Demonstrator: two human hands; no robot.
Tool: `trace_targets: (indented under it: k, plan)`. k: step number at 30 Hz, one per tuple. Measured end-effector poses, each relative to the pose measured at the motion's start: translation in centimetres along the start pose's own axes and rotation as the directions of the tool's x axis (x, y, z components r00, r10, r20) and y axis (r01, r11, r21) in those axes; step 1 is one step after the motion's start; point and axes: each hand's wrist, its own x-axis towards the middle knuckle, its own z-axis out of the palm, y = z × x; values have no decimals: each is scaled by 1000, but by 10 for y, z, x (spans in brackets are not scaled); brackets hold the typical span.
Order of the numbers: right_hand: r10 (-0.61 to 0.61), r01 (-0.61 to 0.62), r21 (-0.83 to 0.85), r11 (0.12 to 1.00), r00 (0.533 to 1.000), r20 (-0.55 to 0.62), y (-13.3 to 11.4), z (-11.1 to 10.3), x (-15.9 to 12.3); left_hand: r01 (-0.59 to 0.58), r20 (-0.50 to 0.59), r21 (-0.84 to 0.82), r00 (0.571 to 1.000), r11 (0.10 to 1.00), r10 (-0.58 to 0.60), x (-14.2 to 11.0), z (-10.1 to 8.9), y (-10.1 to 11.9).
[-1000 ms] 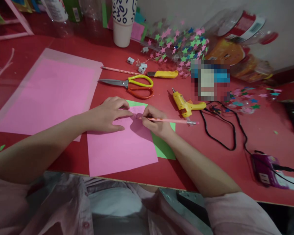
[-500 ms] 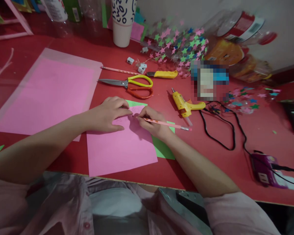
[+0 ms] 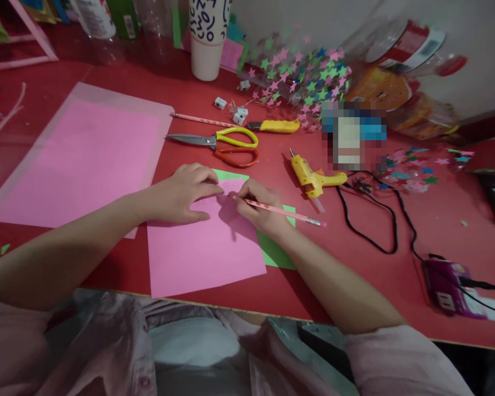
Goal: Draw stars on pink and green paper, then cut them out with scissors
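A pink sheet of paper point(image 3: 202, 253) lies in front of me, overlapping a green sheet point(image 3: 274, 250) whose top and right edges show. My left hand point(image 3: 185, 192) rests open on the upper left of the pink sheet, thumb and fingers apart. Pinched in my right hand point(image 3: 262, 206) is a pink patterned pencil point(image 3: 286, 212), its tip on or just above the paper close to my left fingertips. Faint pencil marks show between the hands. Beyond my hands lie scissors point(image 3: 212, 141) with one yellow and one red handle, blades to the left.
Larger pink sheets point(image 3: 78, 159) lie to the left. A second pencil point(image 3: 204, 119), a yellow box cutter point(image 3: 278, 126) and a yellow glue gun point(image 3: 313, 176) lie beyond. Black cables run to a purple box point(image 3: 445, 286) at right. A tall cup point(image 3: 206, 44) and star-filled bottles point(image 3: 313, 77) stand behind.
The pencil's eraser end has swung down toward me and slightly left, while its tip stays near the same spot. My left hand has kept its place on the paper.
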Motion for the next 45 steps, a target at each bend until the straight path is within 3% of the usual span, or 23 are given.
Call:
trace_targets:
  k: [14, 18, 30, 45]
  plan:
    - [23, -21, 18, 1000, 996, -85, 1, -1, -1, -15, -4, 10, 1000, 1000, 15, 0, 0, 0]
    - [42, -43, -5, 999, 997, -71, 4, -1, -2, -15, -14, 9, 1000, 1000, 15, 0, 1, 0]
    - [-78, 79, -38, 996, 997, 30, 5, -1, -3, 2, 17, 12, 1000, 1000, -3, 1, -1, 1]
    - [-109, 109, 0, 994, 990, 91, 8, 1, -4, 12, -4, -15, 1000, 1000, -12, 0, 1, 1]
